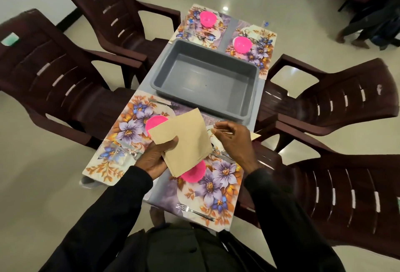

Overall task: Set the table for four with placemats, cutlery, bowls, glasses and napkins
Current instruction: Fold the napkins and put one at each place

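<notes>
Pale glossy floor surrounds a narrow grey counter ringed by four dark brown plastic chairs, seen from above by the person standing at its six o'clock end. An empty grey tub sits in the middle, probably the carrier the setting came from. Four floral placemats fill the corners, each with a pink bowl on it, and a fork lies across the near right mat at five o'clock. Glasses are too faint to make out for certain. Just above the two near mats, the left hand grips a small stack of beige napkins, thumb pressed on top and fingers curled beneath, holding them fanned so one can be peeled away. At three o'clock of the stack and almost touching it, the right hand has its fingertips pinched together on what seems to be a single napkin, whose corner pokes out beyond the wrist. Napkins look like the last item to lay out; none lies on any mat yet.
</notes>
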